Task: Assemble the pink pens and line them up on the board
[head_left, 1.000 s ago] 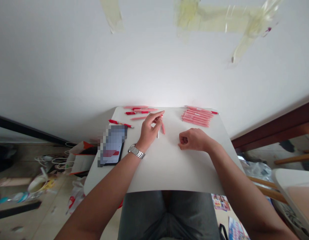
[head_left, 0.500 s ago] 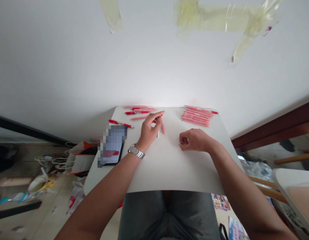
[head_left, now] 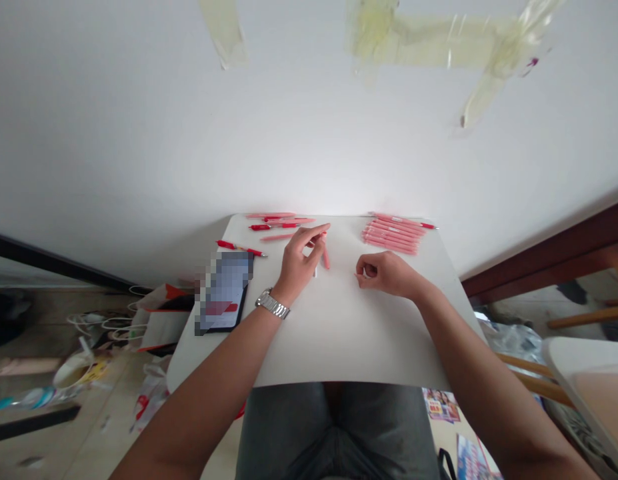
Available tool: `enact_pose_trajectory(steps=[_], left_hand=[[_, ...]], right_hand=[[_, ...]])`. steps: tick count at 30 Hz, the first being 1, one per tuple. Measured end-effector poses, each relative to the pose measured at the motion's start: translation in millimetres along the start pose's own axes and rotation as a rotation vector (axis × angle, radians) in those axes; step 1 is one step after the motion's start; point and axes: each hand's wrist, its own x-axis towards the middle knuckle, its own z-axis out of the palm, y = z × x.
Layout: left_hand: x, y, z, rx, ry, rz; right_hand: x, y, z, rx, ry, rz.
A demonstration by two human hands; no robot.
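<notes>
My left hand (head_left: 303,252), with a metal watch at the wrist, is over the middle of the white table (head_left: 353,340). Its thumb and fingers pinch a pink pen (head_left: 327,259); a red-orange end shows at the fingertips and the pink barrel slants down below. A short white piece (head_left: 316,272) shows just under this hand. To the right, my right hand (head_left: 386,275) is curled with thumb and forefinger together; anything between them is too small or hidden to make out. Beyond it lies a row of pink pens (head_left: 395,235).
Loose pink pens (head_left: 276,237) and a red pen (head_left: 273,227) lie at the back left. Another red pen (head_left: 241,249) lies above a phone (head_left: 223,293) at the left edge. The wall (head_left: 309,147) rises directly behind the table.
My right hand has moved slightly up and left, its thumb and forefinger now pinched together. My left hand stays almost still with the pen.
</notes>
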Motion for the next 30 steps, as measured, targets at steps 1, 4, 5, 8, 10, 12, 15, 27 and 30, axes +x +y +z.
enact_pose_trajectory(steps=[1, 4, 5, 8, 10, 12, 15, 27, 30], left_hand=[[-0.2, 0.6, 0.0, 0.006, -0.004, 0.010], [-0.7, 1.8, 0.6, 0.014, -0.020, 0.039], [-0.9, 2.2, 0.9, 0.013, -0.024, 0.047], [-1.4, 3.1, 1.9, 0.014, -0.029, 0.061], [-1.6, 3.8, 2.3, 0.024, -0.036, 0.071], [-1.8, 4.7, 2.2, 0.036, -0.053, 0.088], [-1.8, 6.9, 1.7, 0.050, -0.078, 0.123], [-4.8, 15.7, 3.9, 0.073, -0.149, 0.164], [-5.6, 16.2, 4.8, 0.051, -0.174, 0.162]], right_hand=[[0.8, 1.0, 0.4, 0.044, 0.033, 0.000], [2.6, 1.8, 1.7, 0.144, 0.126, -0.008], [3.1, 1.3, 2.2, 0.167, 0.154, -0.014], [3.7, -1.6, 4.0, 0.225, 0.205, -0.039], [3.7, -3.4, 5.5, 0.255, 0.214, -0.051], [3.6, -4.4, 7.2, 0.272, 0.212, -0.057], [3.9, -3.9, 9.9, 0.283, 0.217, -0.062], [5.2, -1.2, 11.0, 0.327, 0.341, -0.146], [4.4, -3.6, 11.7, 0.437, 0.360, -0.102]])
